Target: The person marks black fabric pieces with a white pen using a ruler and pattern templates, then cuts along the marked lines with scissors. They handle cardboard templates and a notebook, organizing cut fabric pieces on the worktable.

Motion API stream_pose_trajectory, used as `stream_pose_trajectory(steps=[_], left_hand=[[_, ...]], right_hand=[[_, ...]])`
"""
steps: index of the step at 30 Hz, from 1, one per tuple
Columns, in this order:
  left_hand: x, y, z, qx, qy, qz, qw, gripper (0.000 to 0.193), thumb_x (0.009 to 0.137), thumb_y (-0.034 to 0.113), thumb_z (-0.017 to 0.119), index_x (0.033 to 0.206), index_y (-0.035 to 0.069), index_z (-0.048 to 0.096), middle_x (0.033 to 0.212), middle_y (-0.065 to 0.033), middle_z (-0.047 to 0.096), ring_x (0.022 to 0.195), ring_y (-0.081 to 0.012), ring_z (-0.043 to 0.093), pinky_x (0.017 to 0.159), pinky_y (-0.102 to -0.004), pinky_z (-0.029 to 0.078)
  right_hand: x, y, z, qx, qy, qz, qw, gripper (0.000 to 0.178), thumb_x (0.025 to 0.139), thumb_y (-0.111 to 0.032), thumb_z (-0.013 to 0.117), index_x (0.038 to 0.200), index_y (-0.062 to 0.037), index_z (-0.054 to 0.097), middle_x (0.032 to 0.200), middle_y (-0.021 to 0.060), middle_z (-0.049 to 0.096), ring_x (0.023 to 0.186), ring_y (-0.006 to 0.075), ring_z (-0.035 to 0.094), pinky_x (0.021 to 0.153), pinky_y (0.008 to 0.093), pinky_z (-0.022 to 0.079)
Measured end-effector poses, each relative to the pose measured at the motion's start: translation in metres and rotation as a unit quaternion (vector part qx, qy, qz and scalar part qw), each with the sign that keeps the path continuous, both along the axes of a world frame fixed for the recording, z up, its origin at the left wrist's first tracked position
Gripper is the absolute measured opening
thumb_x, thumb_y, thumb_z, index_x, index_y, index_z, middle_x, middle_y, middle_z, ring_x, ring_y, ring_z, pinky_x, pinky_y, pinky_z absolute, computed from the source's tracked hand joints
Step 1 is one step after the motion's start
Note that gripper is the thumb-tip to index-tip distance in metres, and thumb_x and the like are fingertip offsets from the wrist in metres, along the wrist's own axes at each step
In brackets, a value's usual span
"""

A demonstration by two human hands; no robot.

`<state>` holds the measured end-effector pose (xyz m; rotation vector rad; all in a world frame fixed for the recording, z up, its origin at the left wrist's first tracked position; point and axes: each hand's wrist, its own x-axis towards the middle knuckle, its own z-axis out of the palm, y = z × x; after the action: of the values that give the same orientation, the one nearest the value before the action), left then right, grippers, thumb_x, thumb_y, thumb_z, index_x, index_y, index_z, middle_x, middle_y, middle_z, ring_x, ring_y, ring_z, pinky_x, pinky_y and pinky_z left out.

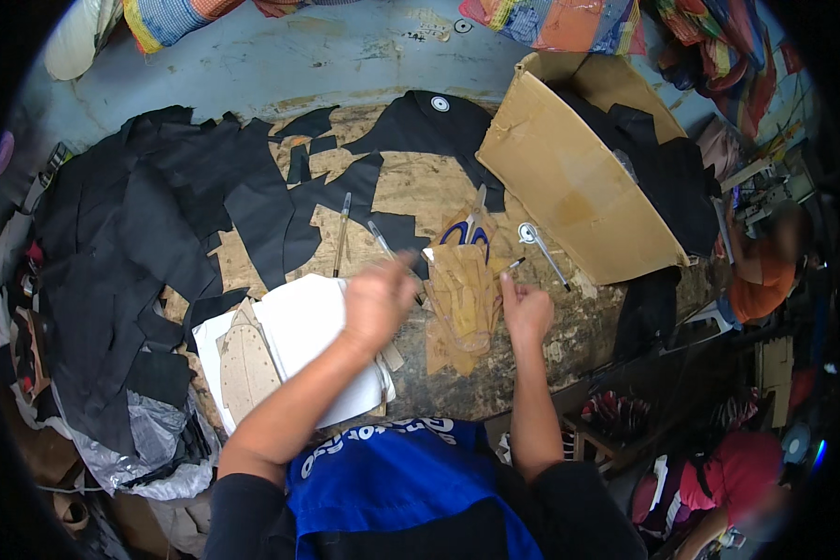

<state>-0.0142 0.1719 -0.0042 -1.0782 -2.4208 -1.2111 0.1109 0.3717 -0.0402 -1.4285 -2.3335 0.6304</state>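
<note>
My left hand (380,301) hovers over the right edge of a stack of white sheets (303,313); its fingers are smeared by motion. My right hand (528,311) is closed, and the end of a pen (516,265) shows at its thumb. Between both hands lie amber, see-through pattern pieces (462,294), stacked on the table. Scissors (477,219) with blue handles rest just beyond them. Past my left hand lie a slim pen (343,233) and a second pen (380,238), partly hidden. A tan card template (247,359) sits on the white sheets.
Black material pieces (159,215) cover the table's left and back. An open cardboard box (579,177) holding black pieces stands back right. Near it lies a pen with a round white piece (529,233). At right are a person in orange (763,280) and one in red (733,476).
</note>
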Motion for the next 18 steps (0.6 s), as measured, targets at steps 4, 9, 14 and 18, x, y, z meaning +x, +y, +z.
stream_pose_trajectory(steps=[4, 9, 14, 18], left_hand=[[0.036, 0.026, -0.005, -0.163, -0.115, -0.132, 0.971, 0.033, 0.075, 0.028, 0.068, 0.098, 0.004, 0.067, 0.079, -0.0177, 0.065, 0.075, -0.0322, 0.063, 0.069, -0.0396, 0.051], [-0.018, 0.024, -0.002, -0.165, -0.192, 0.098, 0.963, 0.057, 0.076, 0.04, 0.069, 0.105, -0.008, 0.058, 0.083, -0.0254, 0.064, 0.076, -0.0374, 0.064, 0.071, -0.0411, 0.051], [-0.051, 0.028, -0.009, -0.216, -0.224, 0.121, 0.943, 0.062, 0.065, 0.018, 0.077, 0.114, -0.002, 0.044, 0.094, -0.0258, 0.063, 0.09, -0.0382, 0.062, 0.08, -0.0418, 0.049], [-0.071, 0.025, -0.002, -0.157, -0.211, 0.174, 0.949, 0.057, 0.066, 0.017, 0.074, 0.113, 0.001, 0.046, 0.092, -0.0234, 0.063, 0.091, -0.0374, 0.062, 0.08, -0.0423, 0.049]], right_hand=[[-0.028, 0.02, -0.005, 0.012, -0.018, 0.007, 1.0, 0.034, 0.073, -0.036, 0.067, 0.07, -0.0026, 0.067, 0.066, 0.0196, 0.063, 0.064, 0.0367, 0.062, 0.062, 0.0441, 0.049], [-0.045, 0.041, -0.002, -0.063, 0.157, 0.013, 0.985, 0.026, 0.074, -0.025, 0.063, 0.072, 0.0013, 0.065, 0.069, 0.0214, 0.063, 0.062, 0.0355, 0.063, 0.061, 0.0423, 0.049], [-0.093, 0.04, 0.024, -0.009, 0.251, 0.091, 0.964, 0.033, 0.073, -0.028, 0.067, 0.083, 0.0039, 0.064, 0.082, 0.0224, 0.065, 0.071, 0.0351, 0.064, 0.068, 0.0408, 0.05], [-0.128, 0.036, 0.04, -0.064, -0.124, 0.136, 0.981, 0.039, 0.071, -0.031, 0.072, 0.089, 0.0033, 0.066, 0.091, 0.0222, 0.066, 0.086, 0.035, 0.064, 0.074, 0.04, 0.051]])
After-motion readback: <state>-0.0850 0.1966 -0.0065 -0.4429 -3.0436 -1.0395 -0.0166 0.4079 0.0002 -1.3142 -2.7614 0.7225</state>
